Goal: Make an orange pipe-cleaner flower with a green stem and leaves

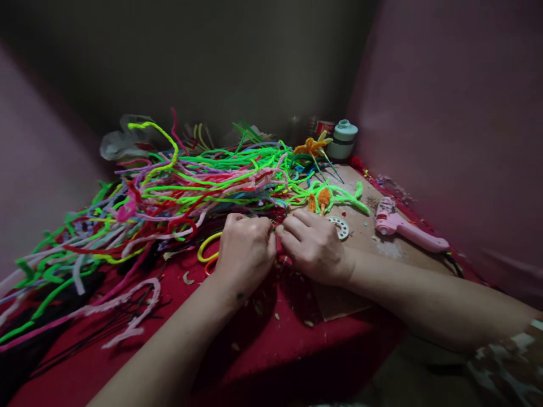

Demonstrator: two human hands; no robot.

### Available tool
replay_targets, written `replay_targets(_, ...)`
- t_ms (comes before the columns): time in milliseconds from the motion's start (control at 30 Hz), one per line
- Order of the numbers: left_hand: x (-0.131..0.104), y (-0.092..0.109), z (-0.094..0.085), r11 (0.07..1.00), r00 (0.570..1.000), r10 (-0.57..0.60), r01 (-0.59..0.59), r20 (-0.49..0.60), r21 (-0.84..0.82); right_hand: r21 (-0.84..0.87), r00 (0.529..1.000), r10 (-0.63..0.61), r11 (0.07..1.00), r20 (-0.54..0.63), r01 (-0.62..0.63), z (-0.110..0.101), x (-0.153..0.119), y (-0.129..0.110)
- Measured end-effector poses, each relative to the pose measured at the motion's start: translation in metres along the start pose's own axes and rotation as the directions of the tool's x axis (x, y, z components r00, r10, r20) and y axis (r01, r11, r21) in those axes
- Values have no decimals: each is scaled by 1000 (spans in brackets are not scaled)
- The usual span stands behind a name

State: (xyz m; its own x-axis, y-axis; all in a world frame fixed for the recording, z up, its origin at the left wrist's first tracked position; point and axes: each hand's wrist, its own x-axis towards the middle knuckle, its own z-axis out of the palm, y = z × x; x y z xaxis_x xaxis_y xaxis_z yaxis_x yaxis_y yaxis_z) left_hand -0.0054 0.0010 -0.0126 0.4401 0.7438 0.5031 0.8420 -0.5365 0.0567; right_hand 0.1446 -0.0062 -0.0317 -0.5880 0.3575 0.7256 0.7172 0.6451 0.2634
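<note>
Both of my hands are closed and close together over the front part of the red-covered table [169,316]. My left hand [247,247] has its fingers curled in, knuckles up; whatever it grips is hidden. Just to the right, my right hand [313,246] is bent the same way, its fingertips near the left thumb, and what lies inside it cannot be made out. Yellow scissor-like handles [203,249] lie beside my left hand. A pale disc with holes [340,228] and an orange fuzzy piece [323,198] are just beyond my right hand.
A large heap of coloured pipe cleaners [203,181] spreads behind and left. Orange fuzzy flowers [313,148] stand before a pale blue bottle [343,138]. A pink glue gun [407,227] lies right, on a brown board [360,260]. Walls enclose the back and sides.
</note>
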Motion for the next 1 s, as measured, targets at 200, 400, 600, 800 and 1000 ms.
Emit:
replay_targets(200, 1, -10, 2, 990, 990, 132, -134, 46, 35, 238, 983, 165, 954, 79, -179, 9, 1, 7)
replay_targets(400, 3, -19, 0, 959, 958, 283, -284, -41, -11, 603, 625, 504, 233, 597, -763, 1, 13, 16)
replay_targets(600, 3, -20, 1, 951, 945, 292, -303, -147, -56, 556, 429, 379, -349, 820, -754, 5, 12, 22)
replay_targets(800, 3, -19, -2, 950, 950, 309, -311, -51, -40, 580, 483, 371, -218, 793, -785, 5, 8, 22)
replay_targets(1000, 3, -19, -6, 964, 963, 266, -267, 49, -1, 550, 875, 357, 681, 326, -483, 0, 4, 10)
